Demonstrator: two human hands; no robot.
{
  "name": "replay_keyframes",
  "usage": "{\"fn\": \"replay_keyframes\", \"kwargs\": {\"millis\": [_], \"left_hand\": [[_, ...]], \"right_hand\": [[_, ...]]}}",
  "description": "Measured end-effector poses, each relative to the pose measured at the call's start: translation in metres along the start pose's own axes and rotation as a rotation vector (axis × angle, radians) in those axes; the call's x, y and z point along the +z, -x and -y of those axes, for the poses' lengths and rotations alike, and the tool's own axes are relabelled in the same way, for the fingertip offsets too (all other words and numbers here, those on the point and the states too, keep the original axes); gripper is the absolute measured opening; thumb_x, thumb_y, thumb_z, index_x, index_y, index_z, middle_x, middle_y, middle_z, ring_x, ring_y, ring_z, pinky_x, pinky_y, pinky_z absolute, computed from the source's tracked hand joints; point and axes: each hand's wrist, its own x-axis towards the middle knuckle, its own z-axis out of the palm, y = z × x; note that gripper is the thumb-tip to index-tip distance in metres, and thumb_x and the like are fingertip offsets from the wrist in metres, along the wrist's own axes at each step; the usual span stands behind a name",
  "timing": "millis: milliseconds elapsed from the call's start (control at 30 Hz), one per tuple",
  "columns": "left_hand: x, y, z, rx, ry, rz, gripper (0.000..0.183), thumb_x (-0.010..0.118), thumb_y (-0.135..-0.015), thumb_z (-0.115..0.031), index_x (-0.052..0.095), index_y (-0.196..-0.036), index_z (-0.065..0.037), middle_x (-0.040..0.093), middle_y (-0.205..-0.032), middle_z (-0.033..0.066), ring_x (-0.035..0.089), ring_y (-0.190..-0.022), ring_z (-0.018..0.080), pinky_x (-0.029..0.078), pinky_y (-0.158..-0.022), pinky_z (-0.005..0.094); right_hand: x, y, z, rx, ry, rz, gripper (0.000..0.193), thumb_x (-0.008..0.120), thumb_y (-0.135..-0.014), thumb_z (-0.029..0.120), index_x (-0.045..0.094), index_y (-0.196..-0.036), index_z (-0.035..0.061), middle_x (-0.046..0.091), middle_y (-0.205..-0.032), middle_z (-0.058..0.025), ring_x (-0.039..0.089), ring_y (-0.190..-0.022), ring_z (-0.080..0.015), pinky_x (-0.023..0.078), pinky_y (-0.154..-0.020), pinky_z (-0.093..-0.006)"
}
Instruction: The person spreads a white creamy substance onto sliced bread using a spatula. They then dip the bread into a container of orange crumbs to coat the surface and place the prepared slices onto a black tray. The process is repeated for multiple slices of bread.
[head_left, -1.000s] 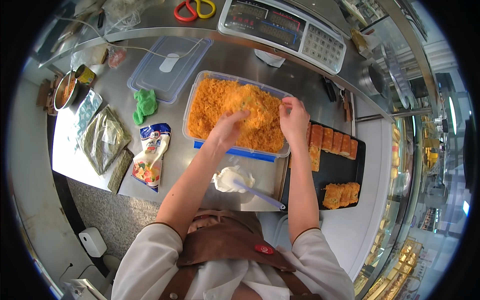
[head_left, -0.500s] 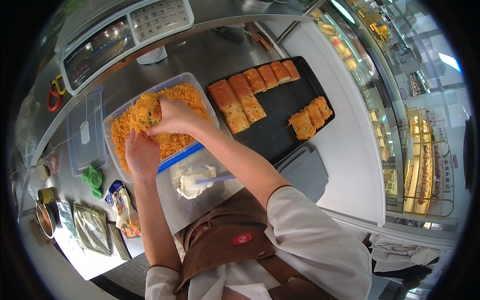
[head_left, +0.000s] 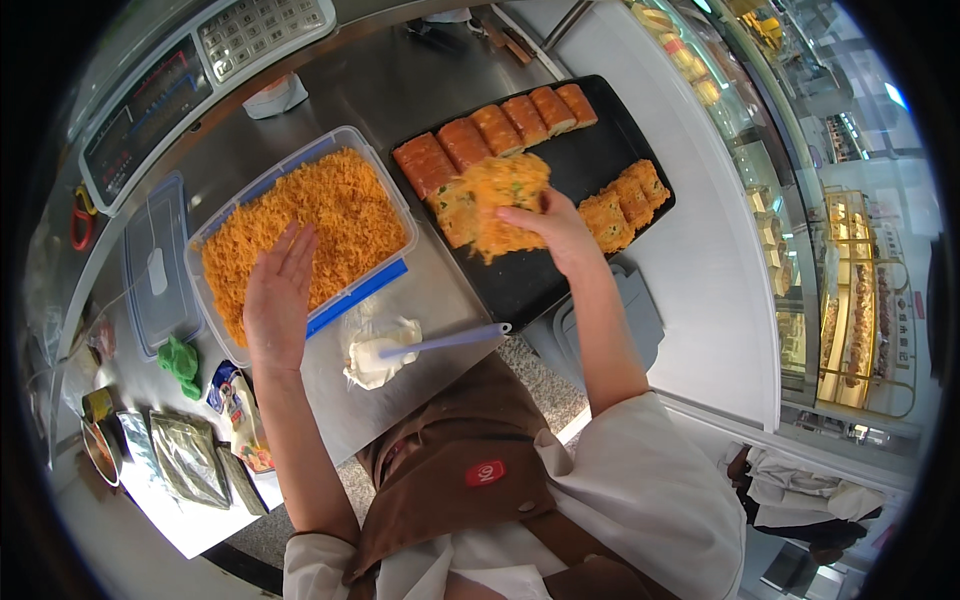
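My right hand [head_left: 562,232] grips a bread roll coated in orange floss [head_left: 503,200], with green flecks showing through. It is over the black baking tray [head_left: 530,290], covering part of the bread behind it. Browned bread rolls [head_left: 490,128] line the tray's far side. At its right end sit several floss-covered rolls [head_left: 622,208]. With fingers stretched out and nothing in them, my left hand [head_left: 278,308] is over the near part of a clear plastic tub [head_left: 402,240] full of orange floss [head_left: 320,205].
A bowl of white cream [head_left: 375,362] with a lilac-handled spatula [head_left: 455,338] sits near the counter's front edge. Left are a clear lid [head_left: 150,255], a green cloth [head_left: 180,366] and packets [head_left: 187,455]. A scale [head_left: 205,75] stands at the back left.
My right hand has carried the floss-coated roll from over the tub rightward to over the tray. My left hand has let go of it and opened out, staying by the tub.
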Motion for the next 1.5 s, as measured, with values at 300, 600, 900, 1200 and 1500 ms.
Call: {"fn": "replay_keyframes", "kwargs": {"millis": [300,600,900,1200,1500], "left_hand": [[0.006,0.006,0.010,-0.020,0.024,-0.050,0.059,0.038,-0.106,-0.034,0.036,-0.146,0.010,0.036,-0.153,0.0304,0.034,-0.145,0.0362,0.020,-0.123,0.0409],[0.010,0.012,0.016,-0.045,-0.010,-0.046,0.062,0.043,-0.105,-0.035,0.032,-0.148,0.009,0.032,-0.154,0.0309,0.030,-0.147,0.0365,0.021,-0.123,0.0421],[0.004,0.023,0.015,-0.026,-0.002,-0.085,0.057,0.038,-0.107,-0.032,0.034,-0.148,0.007,0.034,-0.154,0.0274,0.034,-0.145,0.0349,0.027,-0.121,0.0439],[-0.009,0.034,0.016,0.069,-0.024,-0.184,0.055,0.047,-0.102,-0.035,0.044,-0.142,0.002,0.041,-0.152,0.0220,0.039,-0.142,0.0325,0.029,-0.119,0.0437],[-0.019,0.054,0.021,0.119,0.011,-0.009,0.057,0.048,-0.102,-0.037,0.043,-0.142,0.004,0.040,-0.151,0.0262,0.040,-0.141,0.0337,0.026,-0.120,0.0459]], "right_hand": [[-0.156,-0.007,-0.122,0.018,0.557,-0.446,0.062,0.089,-0.071,0.027,0.060,-0.118,-0.0019,0.072,-0.105,-0.0124,0.070,-0.099,-0.0239,0.052,-0.088,-0.0368],[-0.153,-0.003,-0.137,-0.003,1.407,-0.636,0.073,0.087,-0.066,0.041,0.058,-0.123,0.0042,0.068,-0.114,-0.0146,0.061,-0.113,-0.0282,0.036,-0.104,-0.0441],[-0.138,0.000,-0.122,-0.152,1.423,-0.678,0.073,0.085,-0.071,0.040,0.055,-0.128,0.0058,0.062,-0.122,-0.0129,0.056,-0.118,-0.0306,0.034,-0.105,-0.0471],[-0.053,-0.090,-0.095,-0.089,0.793,-0.240,0.087,0.083,-0.076,0.046,0.047,-0.138,-0.0033,0.055,-0.137,-0.0214,0.050,-0.130,-0.0350,0.044,-0.106,-0.0409],[-0.040,-0.117,-0.078,0.145,0.682,0.019,0.084,0.084,-0.075,0.041,0.049,-0.133,-0.0093,0.062,-0.124,-0.0222,0.061,-0.115,-0.0276,0.046,-0.100,-0.0359]]}}
